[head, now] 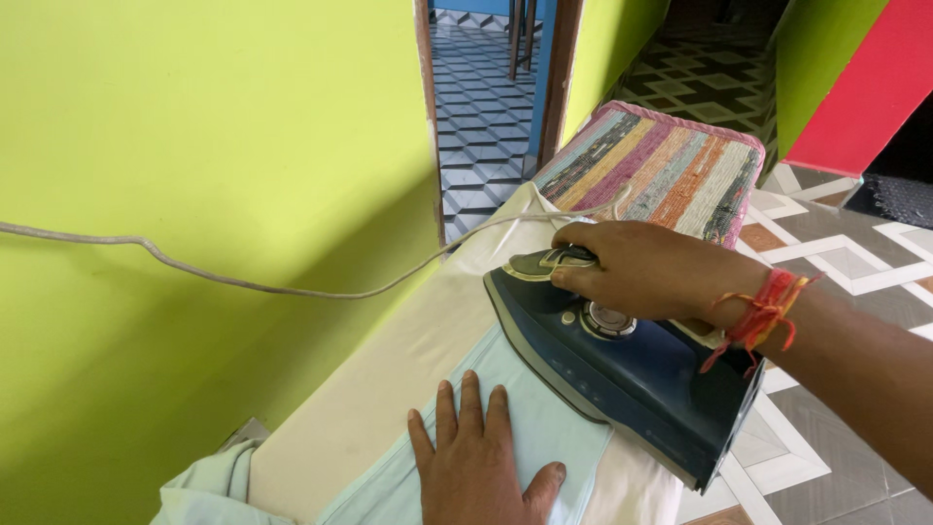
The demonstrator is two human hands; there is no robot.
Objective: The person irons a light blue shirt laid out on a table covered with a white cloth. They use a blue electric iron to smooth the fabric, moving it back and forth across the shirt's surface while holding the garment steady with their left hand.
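Nearest the camera, the left hand [478,457] lies flat and open, palm down, fingers together and pointing away, thumb spread to the right, pressing on a pale blue-green garment [544,428] without gripping it. The garment is spread along a cream-covered ironing surface [389,379], and a bunched part of the same cloth hangs off the near left corner.

Just beyond and to the right of that hand, a dark blue steam iron [622,374] sits with its soleplate down on the garment, its pointed nose aimed away and to the left, its broad heel overhanging the right edge of the cream cover. The right hand [646,270] is closed around the iron's handle from above, fingers wrapped over the front of the grip near the grey buttons. A round dial shows on the iron's body just below the hand. A bundle of red and orange thread [763,311] is tied around the right wrist.

From the iron's far end a grey cord [292,289] runs up and away to the left, hanging in a shallow curve in front of a lime-green wall [194,146].

Further off, at the far end of the cream cover, lies a striped woven mat [661,170] with a pink border. Beyond it, a narrow doorway opens onto a floor of blue and white patterned tiles [481,107]. To the right, grey tiles with white lines cover the floor [846,253], and a red panel [855,87] stands at the upper right
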